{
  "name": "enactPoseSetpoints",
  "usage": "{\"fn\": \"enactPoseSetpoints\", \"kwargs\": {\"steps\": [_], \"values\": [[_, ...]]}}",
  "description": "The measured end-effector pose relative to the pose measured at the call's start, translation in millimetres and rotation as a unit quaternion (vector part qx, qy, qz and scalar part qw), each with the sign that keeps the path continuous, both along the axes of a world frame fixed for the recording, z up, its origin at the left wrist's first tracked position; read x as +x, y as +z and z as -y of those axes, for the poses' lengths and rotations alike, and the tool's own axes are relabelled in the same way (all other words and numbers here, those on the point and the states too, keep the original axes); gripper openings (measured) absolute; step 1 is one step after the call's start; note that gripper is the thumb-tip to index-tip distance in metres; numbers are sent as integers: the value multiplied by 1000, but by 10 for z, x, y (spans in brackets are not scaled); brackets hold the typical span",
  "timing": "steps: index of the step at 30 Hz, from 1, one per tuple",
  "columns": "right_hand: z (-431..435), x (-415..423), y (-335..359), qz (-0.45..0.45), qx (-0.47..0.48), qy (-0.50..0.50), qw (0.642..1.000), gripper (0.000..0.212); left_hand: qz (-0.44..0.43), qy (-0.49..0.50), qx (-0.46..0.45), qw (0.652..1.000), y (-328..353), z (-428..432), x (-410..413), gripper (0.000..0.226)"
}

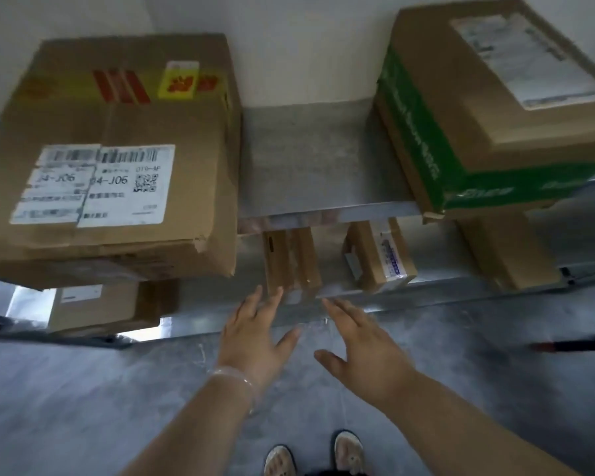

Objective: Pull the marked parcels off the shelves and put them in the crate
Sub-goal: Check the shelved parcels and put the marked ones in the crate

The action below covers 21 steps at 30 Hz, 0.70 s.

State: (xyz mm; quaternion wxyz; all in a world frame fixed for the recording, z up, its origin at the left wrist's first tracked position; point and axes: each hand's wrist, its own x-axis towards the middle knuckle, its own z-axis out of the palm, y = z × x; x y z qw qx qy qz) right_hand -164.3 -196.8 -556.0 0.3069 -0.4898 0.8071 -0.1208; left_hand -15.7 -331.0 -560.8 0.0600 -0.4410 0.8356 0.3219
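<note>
Sandalled feet stand nearest to us, well below the narrow parcel, which stands upright on the lower shelf and serves as our reference. We find no crate in view and no parcel in either hand, so we judge that the present pick has not yet begun; how many parcels are already crated cannot be told. The blur hides any mark on the narrow parcel. The left hand, with a bracelet at the wrist, reaches up just below the parcel's left corner. Its fingers are straight and slightly spread, with the tips at the parcel's lower edge; we cannot confirm contact. The right hand lies below and right of the parcel. Its fingers are splayed with the thumb out, the tips are near the shelf lip, and they hold nothing. A small taped box stands to the right of the parcel. A large labelled carton sits above and to its left, and a green-printed carton above and to its right.
</note>
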Motion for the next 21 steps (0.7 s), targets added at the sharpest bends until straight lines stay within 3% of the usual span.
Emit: {"fn": "enactPoseSetpoints", "kwargs": {"steps": [7,10,15,18,21], "values": [[712,-447,-753,88,0,-115,989,81,-17,50,31,998,-578,361,-384,70],[920,-569,-994,177,13,-190,965,81,-62,123,51,989,-762,479,-621,75],[997,-540,-1085,284,-55,-189,938,51,-78,212,56,973,-898,584,-856,79],[902,-434,-968,349,-108,-249,897,42,-83,261,74,959,-895,530,-856,84],[757,-302,-829,386,-147,-291,863,49,-99,292,114,944,-839,434,-858,91]]}}
